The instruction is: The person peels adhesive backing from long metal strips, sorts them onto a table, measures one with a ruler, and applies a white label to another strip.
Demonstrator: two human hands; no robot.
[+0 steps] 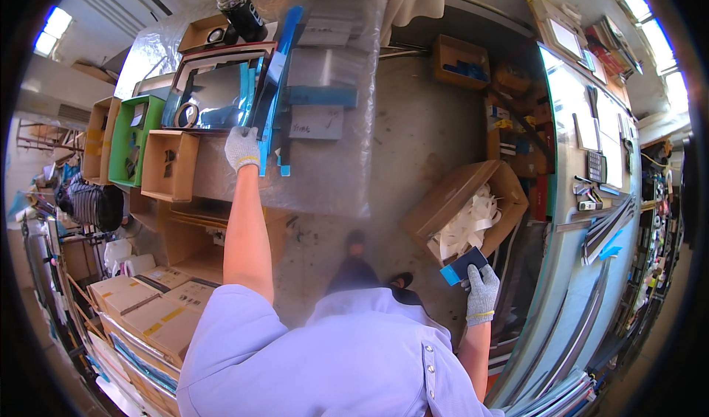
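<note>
My left hand (242, 149), in a grey knit glove, is at the near edge of a tray (164, 114) on the plastic-covered table. Its fingers are bunched together; whatever they hold is hidden. Shiny dark sheets (218, 92), blue film strips (247, 85) and a tape roll (186, 114) lie in the tray. Longer blue strips (275, 85) rest just to its right. Low on the right, my gloved right hand (481, 293) grips a small dark rectangular plate (468, 263) with a bright blue strip on one end. The plate is above the near edge of a cardboard box (421, 221).
White scraps (469, 229) fill that box. A black flask (240, 11) stands at the table's back. Left of the tray are a green bin (127, 147) and an open carton (168, 170). Another workbench (565, 269) on the right carries a calculator (595, 167) and strips.
</note>
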